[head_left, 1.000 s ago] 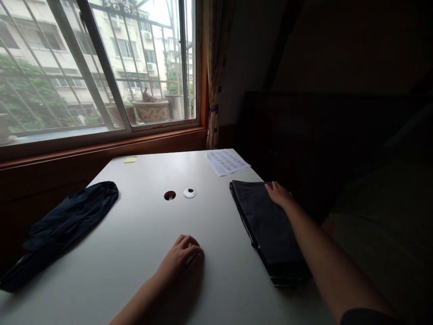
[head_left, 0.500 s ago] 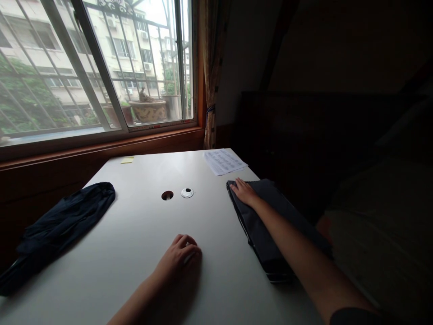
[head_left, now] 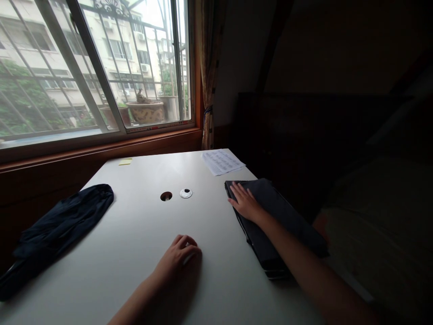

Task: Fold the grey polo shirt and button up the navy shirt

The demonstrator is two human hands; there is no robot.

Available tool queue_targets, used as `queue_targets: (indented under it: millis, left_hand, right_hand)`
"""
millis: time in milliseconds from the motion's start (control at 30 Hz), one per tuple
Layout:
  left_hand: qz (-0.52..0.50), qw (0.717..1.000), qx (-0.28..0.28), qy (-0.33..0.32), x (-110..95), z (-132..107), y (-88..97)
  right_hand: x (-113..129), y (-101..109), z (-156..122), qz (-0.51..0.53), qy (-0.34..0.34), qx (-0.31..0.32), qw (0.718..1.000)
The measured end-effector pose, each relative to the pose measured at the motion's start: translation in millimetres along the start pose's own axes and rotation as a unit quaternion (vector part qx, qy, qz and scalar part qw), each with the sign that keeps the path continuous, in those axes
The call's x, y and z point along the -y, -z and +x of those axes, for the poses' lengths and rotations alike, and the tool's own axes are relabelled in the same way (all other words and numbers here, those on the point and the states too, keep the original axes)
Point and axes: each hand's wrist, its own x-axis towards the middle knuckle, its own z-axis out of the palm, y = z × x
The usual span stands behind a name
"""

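Observation:
My right hand (head_left: 246, 203) lies flat with fingers spread on top of a dark folded fabric bundle (head_left: 279, 194), near its far left corner. The bundle is thick and layered, with a thin pale line along its near edge; its exact kind I cannot make out. On the white table (head_left: 142, 239), to the left of the bundle, rests my left hand (head_left: 182, 253), its fingers loosely curled under and nothing seen in them. Its fingertips are partly hidden. A crumpled dark blue cloth item (head_left: 64, 225) lies along the table's left side, apart from both hands.
Printed papers (head_left: 222, 161) lie at the far right corner, a yellow sticky note (head_left: 125, 161) at the far left. A round hole (head_left: 166, 196) and a white round cover (head_left: 186, 193) are mid-table. Behind stand a window (head_left: 149, 67) and a tied curtain (head_left: 208, 90).
My right hand has slid slightly back toward me across the bundle, and its fingers have spread wider. My left hand stays in place. The view has shifted a little.

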Motion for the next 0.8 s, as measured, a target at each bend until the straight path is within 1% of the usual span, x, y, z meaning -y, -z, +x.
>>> queue_targets:
  millis: [67,100,133,167,233,300,333,367,433,500,533,600,667,800]
  left_hand:
    - [-0.003,1.0,0.002,0.001,1,0,-0.3]
    - [-0.004,1.0,0.004,0.001,1,0,-0.5]
    - [-0.005,1.0,0.006,0.0,1,0,-0.6]
    - [-0.006,1.0,0.009,0.0,2,0,-0.7]
    - [-0.003,1.0,0.011,-0.002,2,0,-0.9]
    - [0.001,1.0,0.011,-0.003,3,0,-1.1]
    - [0.003,1.0,0.011,-0.002,3,0,-1.1]
    - [0.004,1.0,0.011,-0.001,2,0,-1.1]
    - [0.005,1.0,0.009,-0.002,2,0,-1.0]
    - [0.007,1.0,0.007,-0.003,2,0,-1.1]
    - [0.007,1.0,0.005,-0.003,2,0,-1.3]
    - [0.006,1.0,0.006,-0.005,3,0,-1.9]
    - [0.001,1.0,0.007,-0.007,4,-1,-2.7]
    - [-0.01,1.0,0.015,-0.003,6,-2,-3.5]
  right_hand:
    - [2,-3,-17,-0.043,-0.068,0.004,0.997]
    - [4,-5,-26,-0.052,-0.081,0.013,0.995]
    - [6,-6,-34,-0.057,-0.075,0.024,0.995]
    - [9,-6,-42,-0.059,-0.054,0.034,0.996]
    - [15,-4,-54,-0.055,0.014,0.049,0.997]
    - [19,1,-60,-0.029,0.074,0.07,0.994]
    - [19,5,-59,-0.005,0.091,0.077,0.993]
    - [17,8,-56,0.023,0.096,0.075,0.992]
    - [9,13,-44,0.059,0.068,0.046,0.995]
    - [-5,15,-26,0.038,0.009,0.007,0.999]
    - [-13,14,-16,0.024,-0.011,0.002,1.0]
    - [-29,10,2,0.003,-0.031,0.014,0.999]
    - [-44,5,18,-0.014,-0.037,0.036,0.999]
    - [-70,-2,39,-0.05,-0.07,0.058,0.995]
